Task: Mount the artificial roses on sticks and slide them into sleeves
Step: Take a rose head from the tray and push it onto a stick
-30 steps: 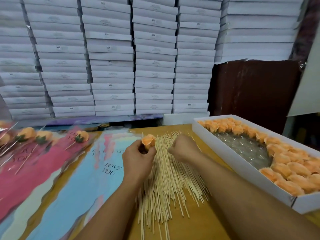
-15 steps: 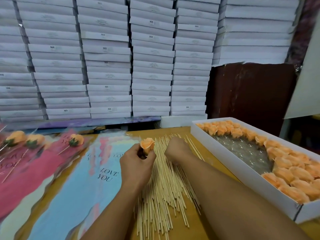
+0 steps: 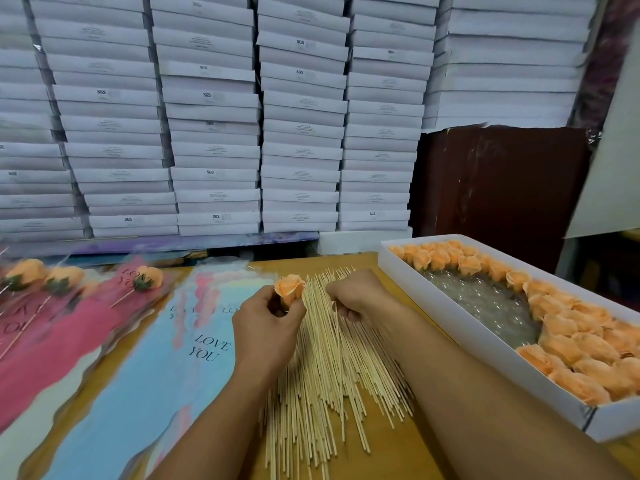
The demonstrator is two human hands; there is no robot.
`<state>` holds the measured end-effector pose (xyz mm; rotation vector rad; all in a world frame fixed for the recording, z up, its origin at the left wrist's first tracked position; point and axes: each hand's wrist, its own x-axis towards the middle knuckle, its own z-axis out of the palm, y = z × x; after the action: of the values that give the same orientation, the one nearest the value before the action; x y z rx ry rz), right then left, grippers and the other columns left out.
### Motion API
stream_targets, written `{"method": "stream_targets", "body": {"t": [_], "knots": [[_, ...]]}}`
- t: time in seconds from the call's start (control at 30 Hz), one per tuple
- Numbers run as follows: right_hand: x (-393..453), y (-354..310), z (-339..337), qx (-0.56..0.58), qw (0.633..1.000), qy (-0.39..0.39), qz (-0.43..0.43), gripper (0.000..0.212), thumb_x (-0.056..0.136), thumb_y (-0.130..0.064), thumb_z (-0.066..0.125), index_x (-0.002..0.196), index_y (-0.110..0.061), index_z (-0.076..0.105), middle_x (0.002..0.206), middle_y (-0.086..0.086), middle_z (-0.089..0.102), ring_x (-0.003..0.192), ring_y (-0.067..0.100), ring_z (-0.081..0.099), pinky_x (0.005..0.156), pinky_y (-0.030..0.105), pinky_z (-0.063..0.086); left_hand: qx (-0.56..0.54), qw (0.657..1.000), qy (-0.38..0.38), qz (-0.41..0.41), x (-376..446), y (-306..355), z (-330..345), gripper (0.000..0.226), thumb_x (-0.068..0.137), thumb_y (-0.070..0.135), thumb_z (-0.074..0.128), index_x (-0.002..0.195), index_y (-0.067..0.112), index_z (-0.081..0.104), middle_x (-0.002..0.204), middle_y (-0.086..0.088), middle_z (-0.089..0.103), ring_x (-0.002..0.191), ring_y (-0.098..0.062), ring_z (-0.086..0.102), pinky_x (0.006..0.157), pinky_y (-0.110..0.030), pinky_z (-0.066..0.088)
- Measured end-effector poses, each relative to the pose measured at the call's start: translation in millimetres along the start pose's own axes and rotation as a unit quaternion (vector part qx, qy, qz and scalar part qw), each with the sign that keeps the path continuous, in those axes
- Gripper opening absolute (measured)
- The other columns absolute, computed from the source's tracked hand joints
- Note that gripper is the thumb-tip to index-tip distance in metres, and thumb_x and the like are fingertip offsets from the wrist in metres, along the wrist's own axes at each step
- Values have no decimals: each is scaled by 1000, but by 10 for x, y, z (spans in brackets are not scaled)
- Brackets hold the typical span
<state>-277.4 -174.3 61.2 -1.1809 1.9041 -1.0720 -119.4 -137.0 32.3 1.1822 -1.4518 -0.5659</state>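
Left hand [image 3: 266, 327] pinches a rose [image 3: 290, 288] — beside "LOVE YOU" sleeves [image 3: 145, 368].

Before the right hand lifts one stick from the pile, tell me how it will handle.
The stick pinched by the right hand looks very thin and long, so probably light and slightly bendy, and it could snap if forced. It looks round, so loose ones in the pile would likely roll or drag along when one is pulled.
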Motion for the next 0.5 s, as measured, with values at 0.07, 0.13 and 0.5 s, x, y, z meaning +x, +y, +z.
{"method": "stream_targets", "body": {"t": [0.07,0.13,0.5], "knots": [[-105,-11,-53,19,999,-9,-26,13,83,-9,56,73,-6,64,56,8,59,40,16,44,38,21,31,-4,1000,1,-1,5,9,-1,7,84,23,73,78,21,69,70,1,68,72,-14,64,60,-25,48],[-229,-7,-97,69,996,-20,-54,16,86,-12,53,74,-9,62,55,5,58,38,13,41,39,20,27,-11,1000,2,-6,14,18,-4,9,85,25,72,77,20,69,70,0,69,71,-16,64,60,-29,49],[-843,-8,-79,181,944,-152,-231,14,97,-11,58,96,-12,72,50,3,55,39,9,41,38,20,32,-286,947,5,-145,98,219,-149,18,91,22,69,85,5,72,74,-9,70,61,-15,61,58,-27,50]]}}
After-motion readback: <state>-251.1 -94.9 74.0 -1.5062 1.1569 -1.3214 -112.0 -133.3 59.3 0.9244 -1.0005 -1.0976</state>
